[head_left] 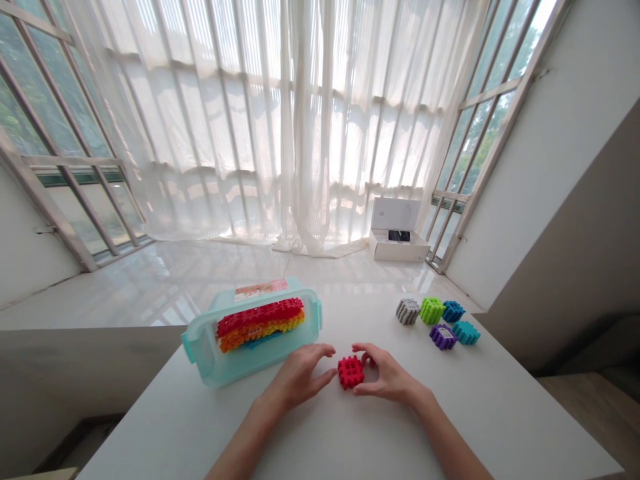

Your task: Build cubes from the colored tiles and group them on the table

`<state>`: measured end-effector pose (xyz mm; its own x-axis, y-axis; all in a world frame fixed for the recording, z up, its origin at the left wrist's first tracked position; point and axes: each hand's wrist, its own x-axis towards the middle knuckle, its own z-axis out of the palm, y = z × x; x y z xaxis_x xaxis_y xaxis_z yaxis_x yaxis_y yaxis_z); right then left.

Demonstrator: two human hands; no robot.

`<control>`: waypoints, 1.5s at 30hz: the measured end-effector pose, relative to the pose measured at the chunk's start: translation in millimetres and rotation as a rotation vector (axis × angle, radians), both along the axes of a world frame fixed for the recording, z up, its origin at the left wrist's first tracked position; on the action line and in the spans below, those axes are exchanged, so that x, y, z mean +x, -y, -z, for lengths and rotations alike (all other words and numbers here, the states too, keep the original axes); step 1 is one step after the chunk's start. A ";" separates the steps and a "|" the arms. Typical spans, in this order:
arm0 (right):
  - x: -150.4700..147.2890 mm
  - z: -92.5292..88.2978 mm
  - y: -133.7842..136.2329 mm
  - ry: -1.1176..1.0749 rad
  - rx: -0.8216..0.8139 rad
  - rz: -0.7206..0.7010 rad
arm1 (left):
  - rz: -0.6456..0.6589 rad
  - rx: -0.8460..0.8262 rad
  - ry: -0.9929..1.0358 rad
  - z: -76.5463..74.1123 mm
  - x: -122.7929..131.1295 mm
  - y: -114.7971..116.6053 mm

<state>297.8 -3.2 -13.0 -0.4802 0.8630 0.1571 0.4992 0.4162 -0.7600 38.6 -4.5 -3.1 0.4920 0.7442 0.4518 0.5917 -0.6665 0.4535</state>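
A red waffle block stack [351,372] with notched edges rests on the white table between my two hands. On its left is my left hand [304,375], thumb and fingers apart and curved towards it, holding nothing. From the right my right hand [384,375] reaches around it, its thumb and index finger spread along the near and far sides; whether the fingertips touch the block I cannot tell. To the left, a translucent teal bin [205,363] holds red, orange, yellow and blue waffle blocks [263,321] in rows.
At the right stand small block stacks: grey [408,311], green [431,311], dark blue [453,311], purple [443,337] and teal [466,333]. A teal lid [260,288] with a picture label lies behind the bin. An open white box [400,248] sits on the sill by the curtain [300,133].
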 end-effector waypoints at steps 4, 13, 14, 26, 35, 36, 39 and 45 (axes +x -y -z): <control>1.5 0.5 -2.9 -0.066 0.053 0.036 | -0.252 0.237 0.017 -5.8 -17.2 -11.9; -1.4 -0.8 -4.4 -0.156 0.173 0.067 | -0.667 0.460 -0.088 4.3 -48.3 -31.7; -1.8 -0.8 -4.1 -0.157 0.176 0.066 | -0.688 0.459 -0.077 6.1 -50.6 -32.8; -2.5 -1.3 -4.4 -0.190 0.224 0.116 | -0.602 0.659 -0.073 -20.5 -60.1 -22.4; -13.5 -6.9 2.3 -0.335 0.087 0.067 | 0.017 0.564 0.060 -16.7 -7.0 8.8; -14.7 -5.9 2.8 -0.364 0.057 0.053 | 0.056 0.549 0.051 -15.1 -1.1 11.5; -17.0 -2.2 3.0 -0.426 -0.013 0.039 | 0.156 0.501 0.015 -11.7 12.1 17.1; -14.6 -5.0 2.2 -0.422 -0.032 0.026 | 0.108 0.322 0.158 -4.9 21.5 12.0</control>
<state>283.3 -5.4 -8.0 -0.3575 0.8817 0.3079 0.1515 0.3801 -0.9125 60.1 -16.4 1.8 0.4651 0.4997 0.7307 0.4497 -0.8444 0.2911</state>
